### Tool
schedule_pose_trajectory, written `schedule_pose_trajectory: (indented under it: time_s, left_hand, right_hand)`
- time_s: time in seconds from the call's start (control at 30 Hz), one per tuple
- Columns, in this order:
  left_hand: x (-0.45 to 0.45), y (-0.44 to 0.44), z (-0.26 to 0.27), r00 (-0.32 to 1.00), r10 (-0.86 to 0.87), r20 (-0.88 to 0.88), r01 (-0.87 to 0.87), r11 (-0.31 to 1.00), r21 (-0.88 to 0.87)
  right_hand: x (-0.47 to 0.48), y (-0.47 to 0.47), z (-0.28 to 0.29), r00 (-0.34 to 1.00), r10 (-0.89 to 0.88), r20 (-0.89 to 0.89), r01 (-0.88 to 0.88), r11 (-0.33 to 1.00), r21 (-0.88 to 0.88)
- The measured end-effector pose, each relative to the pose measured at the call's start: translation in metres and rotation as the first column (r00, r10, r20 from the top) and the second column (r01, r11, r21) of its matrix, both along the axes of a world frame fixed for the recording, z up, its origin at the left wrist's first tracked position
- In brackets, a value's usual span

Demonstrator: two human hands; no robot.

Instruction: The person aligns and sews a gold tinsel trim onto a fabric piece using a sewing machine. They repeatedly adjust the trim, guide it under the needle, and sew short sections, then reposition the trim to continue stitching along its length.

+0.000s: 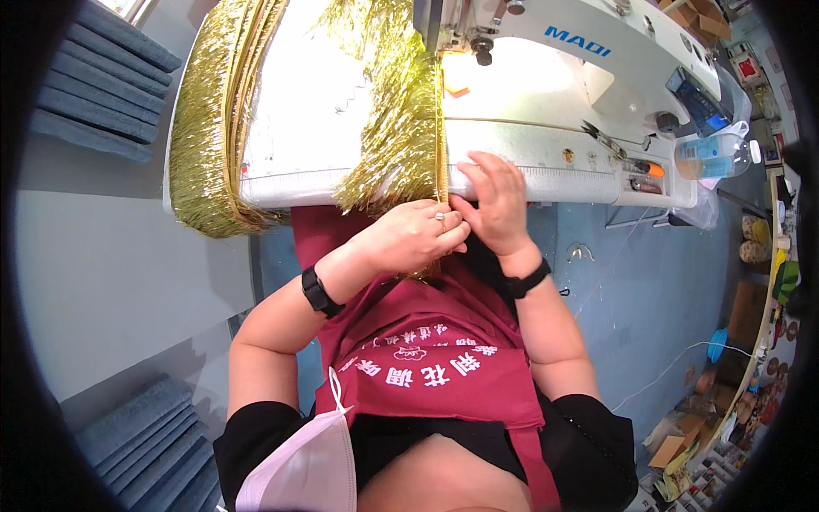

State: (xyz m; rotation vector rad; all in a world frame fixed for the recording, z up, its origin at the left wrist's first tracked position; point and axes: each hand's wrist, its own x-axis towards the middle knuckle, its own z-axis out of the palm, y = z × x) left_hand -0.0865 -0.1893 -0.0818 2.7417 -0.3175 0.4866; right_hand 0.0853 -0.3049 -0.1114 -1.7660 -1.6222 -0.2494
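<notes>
Gold tinsel fringe (400, 128) lies over the front of the sewing table, its yellow edge band running from under the head of a MAQI sewing machine (569, 38) down to my hands. My left hand (416, 233), a ring on one finger, is closed on the band just off the table's front edge. Beside it my right hand (492, 198) has its thumb by the band and its other fingers spread over the edge; whether it grips the band is unclear. A folded bundle of the same fringe (198, 141) hangs over the table's left end.
Thread snips (601, 137) and an orange-handled tool (645, 168) lie at the table's right. A plastic bottle of bluish liquid (713, 157) stands at the right end. An orange block (455, 83) sits near the needle area. Blue-grey folded cloths (102, 83) are at far left.
</notes>
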Motion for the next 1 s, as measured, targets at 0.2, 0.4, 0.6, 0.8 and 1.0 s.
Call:
schedule_pose_trajectory:
  time_s: [0.2, 0.4, 0.6, 0.8, 1.0]
  left_hand:
    - [-0.001, -0.007, 0.012, 0.996, 0.078, 0.046, -0.079, 0.997, 0.025]
    - [-0.010, -0.015, 0.023, 0.960, 0.180, 0.214, -0.205, 0.974, 0.099]
    - [-0.014, -0.028, 0.018, 0.931, 0.315, 0.185, -0.320, 0.948, -0.006]
    - [-0.008, -0.039, -0.002, 0.939, 0.317, 0.131, -0.317, 0.948, -0.023]
    - [-0.012, -0.039, -0.008, 0.939, 0.326, 0.110, -0.331, 0.943, 0.028]
  right_hand:
    - [-0.003, 0.018, -0.009, 0.987, 0.079, -0.138, -0.059, 0.988, 0.140]
    - [-0.001, 0.016, -0.016, 0.997, 0.075, -0.028, -0.069, 0.983, 0.170]
    - [0.005, 0.000, -0.021, 0.980, 0.198, 0.027, -0.200, 0.962, 0.184]
    - [0.005, -0.015, -0.020, 0.974, 0.227, 0.018, -0.227, 0.962, 0.153]
    - [0.005, -0.020, -0.018, 0.960, 0.269, 0.083, -0.277, 0.954, 0.116]
